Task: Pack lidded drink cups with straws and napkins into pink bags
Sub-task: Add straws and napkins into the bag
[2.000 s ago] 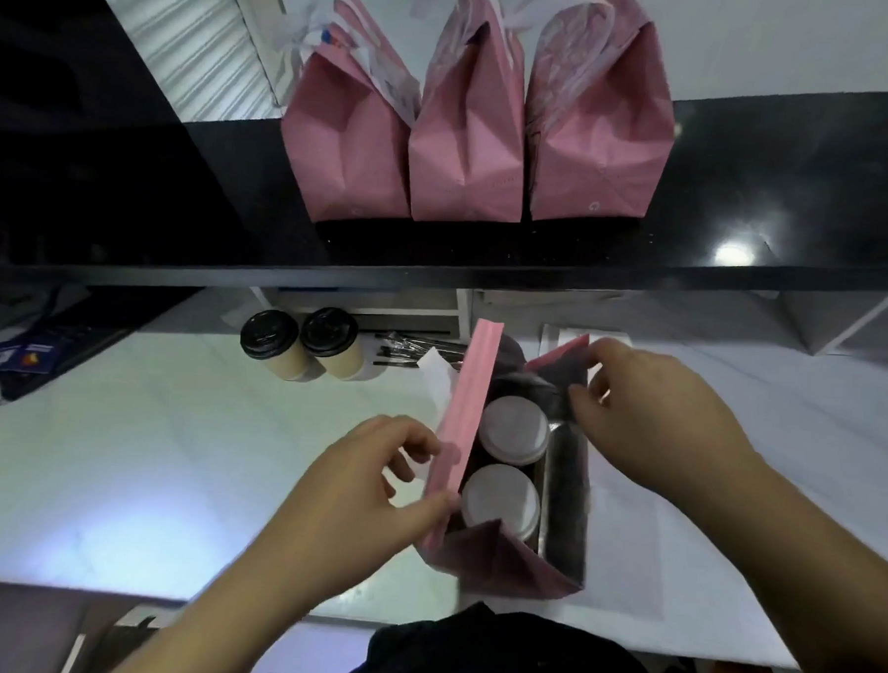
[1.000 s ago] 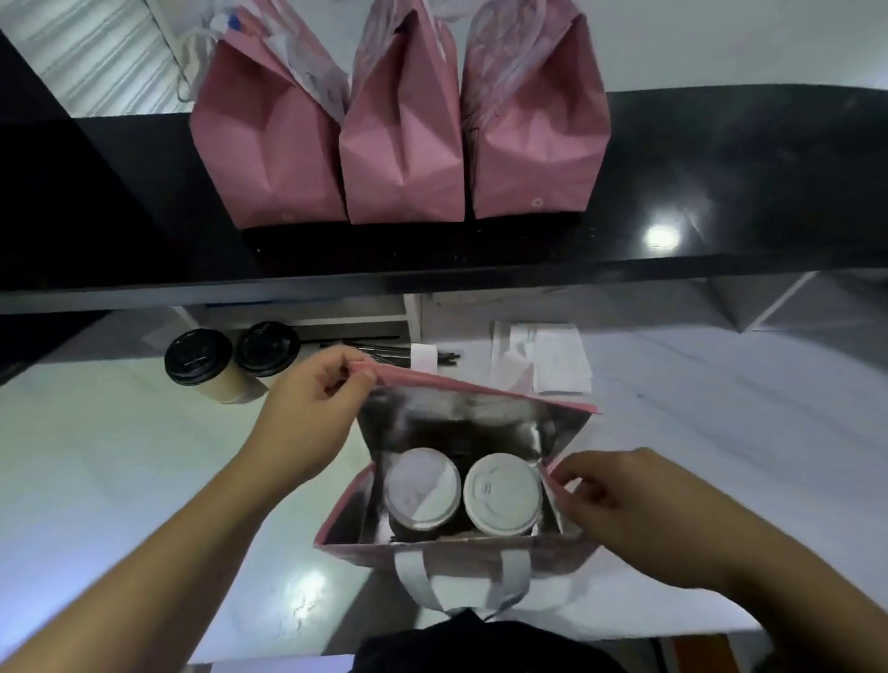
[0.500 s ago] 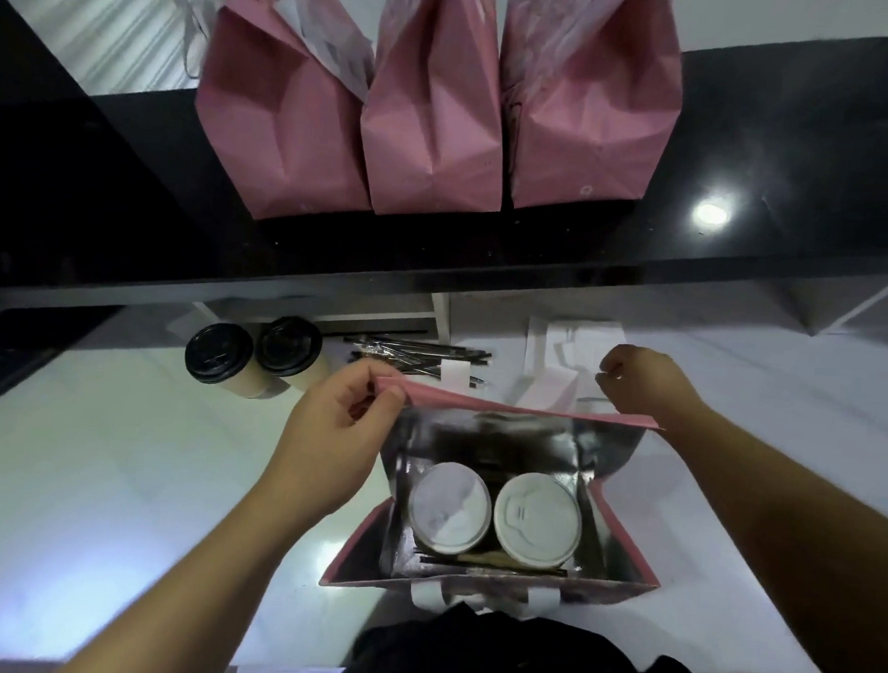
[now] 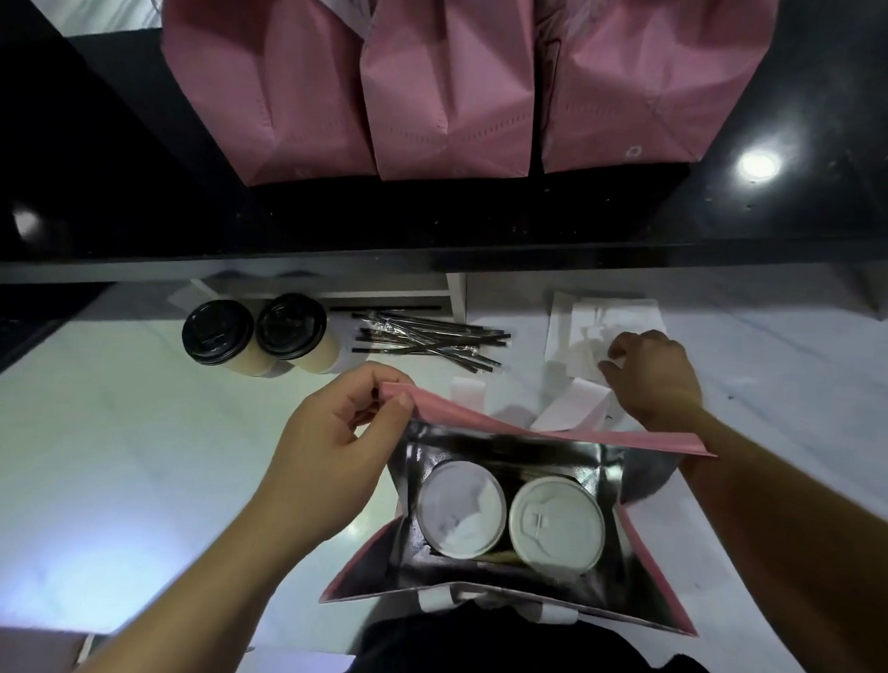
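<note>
Beyond the open pink foil-lined bag [image 4: 520, 520] on the white counter [image 4: 90, 472] lie black wrapped straws [image 4: 426, 340], two black-lidded drink cups [image 4: 257, 334] to their left, and white paper napkins [image 4: 586, 333] to their right. Three closed pink bags [image 4: 445, 79] stand on the black shelf [image 4: 799, 200] above. Two white-lidded cups [image 4: 509, 517] sit side by side inside the open bag. The left hand [image 4: 333, 449] pinches its far rim; the right hand [image 4: 650, 378], fingers curled, rests on the napkins.

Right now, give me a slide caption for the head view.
Left hand pinches open the pink bag holding two white-lidded cups while right hand reaches the napkins.
</note>
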Available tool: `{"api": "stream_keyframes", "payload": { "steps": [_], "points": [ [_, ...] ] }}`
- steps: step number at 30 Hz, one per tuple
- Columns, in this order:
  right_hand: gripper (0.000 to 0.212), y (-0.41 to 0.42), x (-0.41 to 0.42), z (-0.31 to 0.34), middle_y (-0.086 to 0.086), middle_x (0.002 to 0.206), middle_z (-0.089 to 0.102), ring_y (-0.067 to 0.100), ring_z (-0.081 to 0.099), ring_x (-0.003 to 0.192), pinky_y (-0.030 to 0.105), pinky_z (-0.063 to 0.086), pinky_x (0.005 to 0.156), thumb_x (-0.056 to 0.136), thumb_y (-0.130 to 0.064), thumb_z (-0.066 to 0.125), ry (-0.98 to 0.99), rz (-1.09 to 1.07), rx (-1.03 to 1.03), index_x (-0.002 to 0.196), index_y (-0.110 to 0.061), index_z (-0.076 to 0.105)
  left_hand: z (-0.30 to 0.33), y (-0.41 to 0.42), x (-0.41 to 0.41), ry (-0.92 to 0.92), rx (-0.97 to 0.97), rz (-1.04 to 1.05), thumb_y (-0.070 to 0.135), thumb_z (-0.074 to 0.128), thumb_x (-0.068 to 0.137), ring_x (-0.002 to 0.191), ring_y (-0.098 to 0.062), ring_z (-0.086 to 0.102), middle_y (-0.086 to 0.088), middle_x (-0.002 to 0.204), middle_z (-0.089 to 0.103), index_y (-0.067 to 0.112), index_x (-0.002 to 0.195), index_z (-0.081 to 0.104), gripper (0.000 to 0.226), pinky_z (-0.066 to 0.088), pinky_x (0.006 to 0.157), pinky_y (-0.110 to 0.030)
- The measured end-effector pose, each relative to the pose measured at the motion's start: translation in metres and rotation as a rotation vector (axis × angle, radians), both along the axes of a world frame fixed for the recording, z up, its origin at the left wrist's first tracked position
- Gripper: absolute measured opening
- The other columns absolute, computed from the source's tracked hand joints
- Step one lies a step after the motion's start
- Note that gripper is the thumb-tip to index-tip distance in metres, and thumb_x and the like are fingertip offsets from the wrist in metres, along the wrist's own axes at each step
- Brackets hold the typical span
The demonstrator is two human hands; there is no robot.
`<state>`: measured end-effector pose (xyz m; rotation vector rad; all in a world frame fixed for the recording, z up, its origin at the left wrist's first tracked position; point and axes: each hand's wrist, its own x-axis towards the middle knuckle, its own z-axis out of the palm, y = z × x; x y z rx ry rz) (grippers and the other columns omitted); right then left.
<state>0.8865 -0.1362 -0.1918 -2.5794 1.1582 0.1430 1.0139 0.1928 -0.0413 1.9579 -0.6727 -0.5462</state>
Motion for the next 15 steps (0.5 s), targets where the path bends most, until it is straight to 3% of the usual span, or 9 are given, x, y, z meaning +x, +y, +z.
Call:
{"api": "stream_keyframes", "payload": {
  "steps": [6, 9, 12, 15],
  "points": [
    [0.024, 0.002, -0.003, 0.001, 0.014, 0.086, 0.071, 0.033, 0.064, 0.074, 0.039, 0.056, 0.071, 0.099, -0.016, 0.053, -0.117, -0.055, 0.028, 0.094, -0.007, 0.075, -0.002, 0.000, 0.001, 0.003, 0.015, 0.004, 0.040, 0.055, 0.095, 0.083, -0.010, 0.069, 0.007, 0.089, 0.073, 0.029, 0.099, 0.072, 0.021, 0.047, 0.070, -0.010],
    [0.020, -0.003, -0.008, 0.004, 0.006, 0.087, 0.072, 0.030, 0.064, 0.080, 0.032, 0.049, 0.070, 0.099, -0.017, 0.055, -0.244, -0.192, 0.152, 0.093, -0.013, 0.073, -0.001, 0.000, 0.002, 0.007, 0.006, 0.010, 0.040, 0.055, 0.094, 0.080, -0.010, 0.068, 0.006, 0.088, 0.073, 0.028, 0.099, 0.072, 0.021, 0.047, 0.068, -0.010],
    [0.025, -0.007, -0.014, 0.008, 0.001, 0.076, 0.068, 0.027, 0.061, 0.074, 0.027, 0.041, 0.061, 0.098, -0.020, 0.053, -0.259, -0.206, 0.202, 0.079, -0.016, 0.070, -0.001, 0.000, 0.001, 0.019, 0.000, 0.011, 0.041, 0.055, 0.094, 0.077, -0.008, 0.067, 0.006, 0.086, 0.073, 0.030, 0.097, 0.072, 0.020, 0.047, 0.067, -0.010],
    [0.029, -0.009, -0.016, 0.009, 0.007, 0.075, 0.069, 0.032, 0.062, 0.074, 0.028, 0.046, 0.061, 0.099, -0.022, 0.053, -0.244, -0.222, 0.216, 0.078, -0.011, 0.070, 0.000, -0.001, 0.001, 0.022, 0.002, 0.019, 0.041, 0.055, 0.094, 0.077, -0.007, 0.067, 0.008, 0.085, 0.073, 0.031, 0.096, 0.072, 0.020, 0.047, 0.067, -0.010]
  ]
}}
